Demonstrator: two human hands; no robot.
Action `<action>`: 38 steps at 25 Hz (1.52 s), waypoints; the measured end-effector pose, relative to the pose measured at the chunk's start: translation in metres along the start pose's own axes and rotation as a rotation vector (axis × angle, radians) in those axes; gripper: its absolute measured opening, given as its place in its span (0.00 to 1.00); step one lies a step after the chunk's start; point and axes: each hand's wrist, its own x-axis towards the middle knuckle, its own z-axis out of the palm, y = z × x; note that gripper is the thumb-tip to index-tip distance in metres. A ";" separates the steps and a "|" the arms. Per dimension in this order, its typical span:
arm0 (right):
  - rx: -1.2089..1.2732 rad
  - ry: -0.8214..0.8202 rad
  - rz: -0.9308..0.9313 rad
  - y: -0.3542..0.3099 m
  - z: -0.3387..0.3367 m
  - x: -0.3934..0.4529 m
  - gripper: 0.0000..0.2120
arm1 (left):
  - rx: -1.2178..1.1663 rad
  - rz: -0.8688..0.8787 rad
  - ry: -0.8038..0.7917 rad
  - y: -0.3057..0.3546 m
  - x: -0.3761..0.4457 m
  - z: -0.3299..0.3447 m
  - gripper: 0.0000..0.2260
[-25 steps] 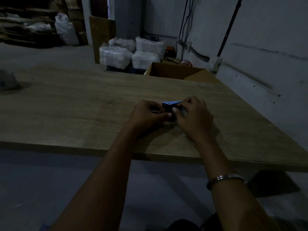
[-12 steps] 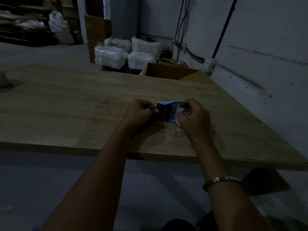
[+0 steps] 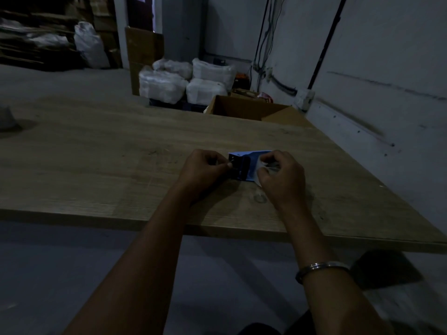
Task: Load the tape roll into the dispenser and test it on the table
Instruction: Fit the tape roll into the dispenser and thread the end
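A blue and black tape dispenser (image 3: 244, 165) lies on the wooden table (image 3: 96, 165) between my hands. My left hand (image 3: 205, 171) pinches the dispenser's black left end with thumb and fingertips. My right hand (image 3: 281, 176) curls round the clear tape roll (image 3: 262, 166) at the dispenser's right side, and hides most of the roll. A small clear ring (image 3: 260, 197) lies on the table just in front of my right hand. The light is dim and fine detail is hard to see.
An open cardboard box (image 3: 251, 110) stands past the table's far edge, with white sacks (image 3: 183, 81) behind it. A pale object (image 3: 6, 117) sits at the table's far left. A wall (image 3: 387, 68) runs along the right side.
My hands have drawn slightly apart, and more of the blue dispenser shows between them. The right hand has shifted to the right with the tape roll.
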 end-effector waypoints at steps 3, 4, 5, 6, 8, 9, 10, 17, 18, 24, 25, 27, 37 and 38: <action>-0.106 0.007 -0.006 -0.001 0.000 0.000 0.07 | -0.021 -0.043 0.021 0.001 0.002 0.001 0.04; -0.154 0.012 0.014 -0.001 0.000 -0.001 0.07 | -0.028 -0.048 0.030 0.001 0.002 0.001 0.04; -0.187 0.021 0.038 -0.002 -0.001 -0.001 0.06 | -0.041 -0.054 0.033 0.001 0.002 0.001 0.04; -0.194 0.027 0.059 -0.001 -0.001 -0.001 0.06 | -0.055 -0.061 0.034 0.002 0.002 0.001 0.04; -0.144 0.021 0.084 0.001 -0.001 -0.002 0.05 | -0.070 -0.072 0.040 0.001 0.003 0.002 0.04; -0.109 0.009 0.092 0.001 -0.001 -0.002 0.05 | -0.070 -0.075 0.042 0.001 0.002 0.002 0.04; -0.087 -0.001 0.098 0.002 0.000 -0.002 0.05 | -0.067 -0.077 0.041 0.001 0.003 0.002 0.04; -0.093 -0.027 0.094 0.007 0.003 -0.001 0.07 | -0.206 -0.132 -0.040 0.005 -0.001 -0.001 0.07; -0.086 -0.028 0.092 0.007 0.003 -0.001 0.07 | -0.217 -0.135 -0.055 0.006 -0.002 -0.001 0.08; -0.063 -0.029 0.103 0.007 0.004 0.000 0.09 | -0.225 -0.102 -0.097 0.005 -0.006 0.001 0.08; -0.062 -0.031 0.106 0.007 0.004 -0.001 0.09 | -0.208 -0.091 -0.094 0.004 -0.006 0.001 0.09; -0.064 -0.033 0.112 0.007 0.005 -0.001 0.08 | -0.155 -0.060 -0.094 0.003 -0.006 0.001 0.09; -0.365 -0.074 -0.083 -0.003 0.004 -0.001 0.24 | -0.155 -0.074 0.024 -0.002 -0.002 0.000 0.07; -0.415 -0.089 -0.104 -0.003 0.007 0.000 0.29 | -0.149 -0.075 0.029 -0.003 -0.001 0.001 0.07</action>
